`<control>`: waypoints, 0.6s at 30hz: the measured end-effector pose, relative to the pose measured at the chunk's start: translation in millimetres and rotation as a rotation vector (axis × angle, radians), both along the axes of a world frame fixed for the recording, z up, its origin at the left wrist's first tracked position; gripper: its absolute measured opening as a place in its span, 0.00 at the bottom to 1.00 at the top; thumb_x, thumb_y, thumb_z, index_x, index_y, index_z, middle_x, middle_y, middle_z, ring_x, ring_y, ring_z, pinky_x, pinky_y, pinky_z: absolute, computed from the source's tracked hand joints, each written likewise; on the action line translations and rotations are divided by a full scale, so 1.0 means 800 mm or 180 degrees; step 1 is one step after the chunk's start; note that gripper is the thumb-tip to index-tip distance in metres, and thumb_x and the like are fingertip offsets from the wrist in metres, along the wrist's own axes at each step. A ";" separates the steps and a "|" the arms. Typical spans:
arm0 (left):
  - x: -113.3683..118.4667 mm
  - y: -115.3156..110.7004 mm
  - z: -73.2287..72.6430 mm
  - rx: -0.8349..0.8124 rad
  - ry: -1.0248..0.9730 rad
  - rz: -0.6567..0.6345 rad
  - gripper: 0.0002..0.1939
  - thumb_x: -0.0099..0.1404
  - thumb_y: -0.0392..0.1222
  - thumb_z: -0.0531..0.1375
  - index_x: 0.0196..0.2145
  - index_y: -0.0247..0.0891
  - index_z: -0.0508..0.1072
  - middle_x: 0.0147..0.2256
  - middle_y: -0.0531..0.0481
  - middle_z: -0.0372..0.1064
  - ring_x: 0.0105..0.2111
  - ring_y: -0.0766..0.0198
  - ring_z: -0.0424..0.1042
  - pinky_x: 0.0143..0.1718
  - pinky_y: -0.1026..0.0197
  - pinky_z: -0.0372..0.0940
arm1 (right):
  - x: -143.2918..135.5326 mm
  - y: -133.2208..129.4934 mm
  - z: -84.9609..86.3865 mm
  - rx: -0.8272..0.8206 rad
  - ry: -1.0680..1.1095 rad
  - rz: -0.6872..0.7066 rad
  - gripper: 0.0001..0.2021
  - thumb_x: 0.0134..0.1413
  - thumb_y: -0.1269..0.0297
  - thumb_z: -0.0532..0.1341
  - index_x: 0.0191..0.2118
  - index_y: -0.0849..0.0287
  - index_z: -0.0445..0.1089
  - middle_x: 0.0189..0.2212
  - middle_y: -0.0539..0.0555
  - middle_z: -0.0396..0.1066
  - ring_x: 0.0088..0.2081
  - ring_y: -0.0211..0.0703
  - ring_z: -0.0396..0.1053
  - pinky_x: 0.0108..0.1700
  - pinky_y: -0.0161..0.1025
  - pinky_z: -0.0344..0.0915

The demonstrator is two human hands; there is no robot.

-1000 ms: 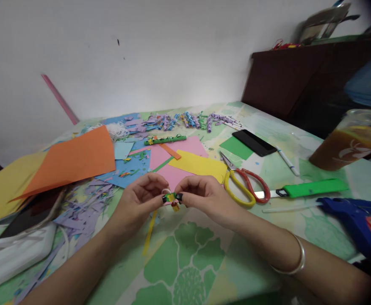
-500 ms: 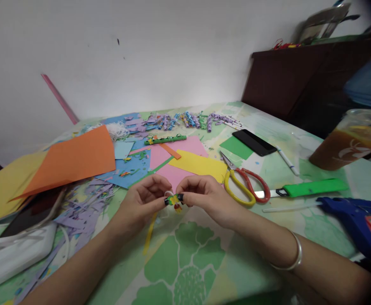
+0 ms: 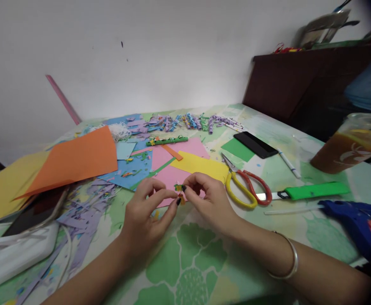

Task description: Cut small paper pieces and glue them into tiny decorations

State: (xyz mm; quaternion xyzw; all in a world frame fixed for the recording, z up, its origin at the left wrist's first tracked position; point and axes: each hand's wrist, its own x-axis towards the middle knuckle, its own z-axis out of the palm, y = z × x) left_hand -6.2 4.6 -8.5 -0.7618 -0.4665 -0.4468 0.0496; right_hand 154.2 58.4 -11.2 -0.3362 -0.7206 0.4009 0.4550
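Between my fingertips, over the near edge of the pink paper (image 3: 166,174), is a small green, yellow and red paper piece (image 3: 178,187). My right hand (image 3: 209,201) pinches its upper green part between thumb and index finger. My left hand (image 3: 147,212) has its thumb and index fingertip closed at the lower red and yellow part. A yellow sheet (image 3: 201,166) lies just beyond the hands. Scissors (image 3: 241,188) with one yellow and one red handle rest to the right of my right hand.
Left: orange sheet (image 3: 74,159), yellow sheets, purple scraps (image 3: 87,216) and a white device (image 3: 20,256). Behind: curled paper pieces and a green paper roll (image 3: 166,141). Right: black phone (image 3: 255,144), green cutter (image 3: 315,190), blue glue gun (image 3: 353,220) and drink cup (image 3: 347,146).
My left fingers have shifted to the lower part of the paper piece, and the piece is turned and slightly higher. My right hand has moved up slightly. The view has shifted a little.
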 end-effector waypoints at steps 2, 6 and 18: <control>0.002 0.001 -0.001 0.0068 0.0089 0.0084 0.05 0.60 0.28 0.60 0.33 0.34 0.72 0.30 0.49 0.67 0.32 0.63 0.66 0.34 0.59 0.62 | -0.001 -0.002 -0.001 0.0193 -0.0071 0.0034 0.04 0.50 0.75 0.58 0.28 0.61 0.68 0.23 0.48 0.66 0.26 0.33 0.63 0.29 0.31 0.59; 0.002 0.002 -0.001 0.0128 0.0275 -0.0032 0.04 0.60 0.28 0.60 0.34 0.32 0.71 0.31 0.46 0.71 0.33 0.61 0.67 0.36 0.57 0.63 | -0.002 -0.004 -0.005 0.0518 -0.0134 0.0089 0.04 0.51 0.75 0.59 0.29 0.62 0.69 0.24 0.48 0.67 0.27 0.33 0.63 0.29 0.30 0.60; 0.001 0.002 -0.001 -0.0401 0.0236 0.0068 0.04 0.63 0.30 0.57 0.34 0.33 0.71 0.31 0.48 0.70 0.34 0.63 0.67 0.35 0.61 0.61 | 0.000 -0.002 -0.011 0.0917 -0.0260 0.0163 0.03 0.51 0.76 0.60 0.30 0.63 0.68 0.24 0.48 0.65 0.26 0.32 0.61 0.28 0.30 0.57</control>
